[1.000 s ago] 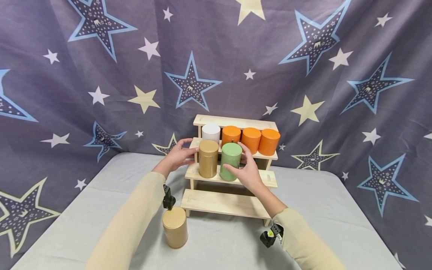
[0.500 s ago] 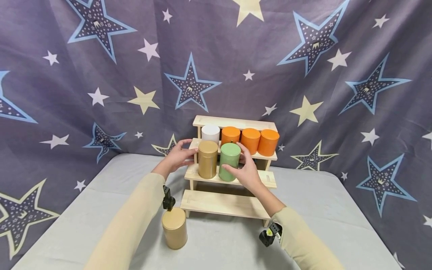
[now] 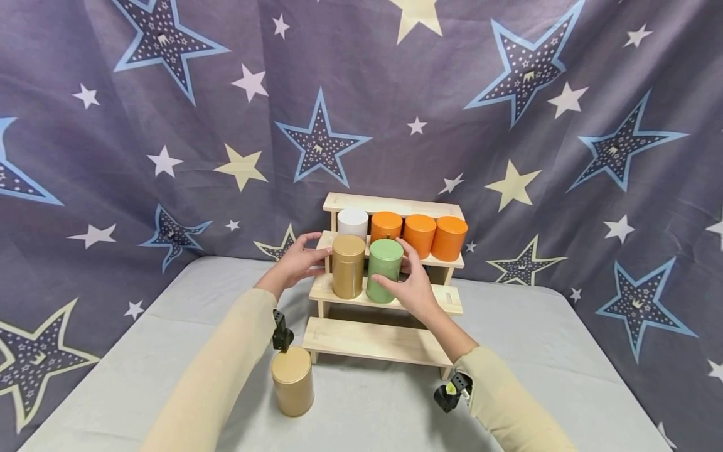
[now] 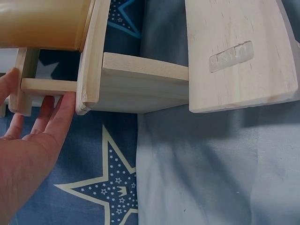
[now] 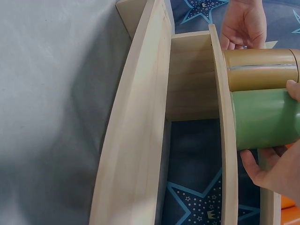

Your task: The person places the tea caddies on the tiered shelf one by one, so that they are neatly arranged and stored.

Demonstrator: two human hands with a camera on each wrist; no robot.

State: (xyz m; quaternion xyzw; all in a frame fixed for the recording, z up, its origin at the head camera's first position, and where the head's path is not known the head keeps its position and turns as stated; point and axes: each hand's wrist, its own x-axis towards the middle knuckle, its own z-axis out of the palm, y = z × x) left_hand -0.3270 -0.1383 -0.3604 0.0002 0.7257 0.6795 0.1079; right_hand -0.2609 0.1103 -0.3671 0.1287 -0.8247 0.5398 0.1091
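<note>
A wooden stepped rack stands in the middle of the table. My right hand grips a green tin, thumb on the near side and fingers behind it. The tin stands upright on the second step from the bottom, beside a tall gold tin. At the rack's left side, my left hand reaches in with fingers extended. In the left wrist view, that hand's fingertips touch a wooden crosspiece below the gold tin.
One white tin and several orange tins line the step behind. A second gold tin stands on the grey-covered table, front left of the rack. Behind everything hangs a star-patterned cloth.
</note>
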